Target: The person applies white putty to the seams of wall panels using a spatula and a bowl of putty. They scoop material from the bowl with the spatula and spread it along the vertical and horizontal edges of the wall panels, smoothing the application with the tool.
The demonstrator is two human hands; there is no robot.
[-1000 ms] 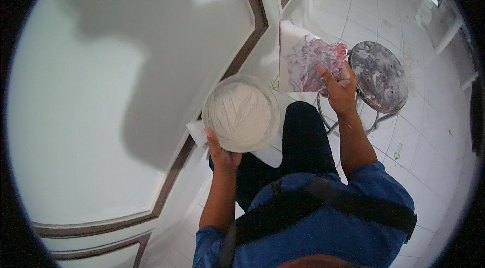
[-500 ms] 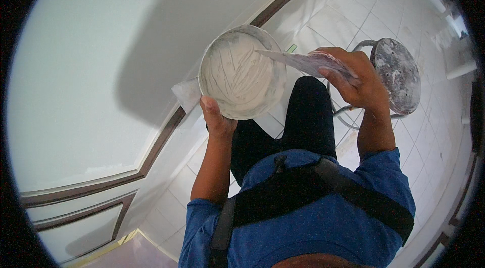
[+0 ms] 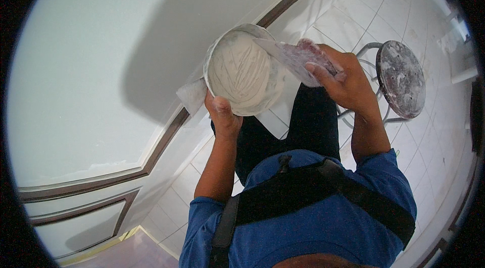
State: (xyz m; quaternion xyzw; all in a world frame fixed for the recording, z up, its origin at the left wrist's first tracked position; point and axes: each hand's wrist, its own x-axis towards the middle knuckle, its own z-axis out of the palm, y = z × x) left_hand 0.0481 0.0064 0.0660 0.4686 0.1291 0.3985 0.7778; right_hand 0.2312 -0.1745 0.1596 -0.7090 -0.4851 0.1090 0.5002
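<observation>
My left hand (image 3: 224, 118) grips the lower left rim of a round, pale tub (image 3: 212, 77), its thumb over the edge. Inside lies off-white putty (image 3: 240, 68), scored with ridges. Beside that hand a flat whitish piece (image 3: 192, 96) sticks out toward the wall; whether my fingers hold it too is hidden. In my right hand (image 3: 343, 80) is a putty-smeared putty knife (image 3: 293, 59), closed in fingers and thumb. Its blade slants with the broad face showing, and the tip reaches over the tub's right side.
A white wall panel (image 3: 91, 65) with brown moulding (image 3: 164, 146) stands close on the left. To the right, a round stool (image 3: 401, 80) with a spattered dark seat and metal legs is on the white tiled floor (image 3: 348, 25). Yellow tape edges a covering (image 3: 126, 250) at lower left.
The putty knife has turned, showing more of its broad face, and my right hand has shifted slightly left and down. The tub appears a little farther right and is still held.
</observation>
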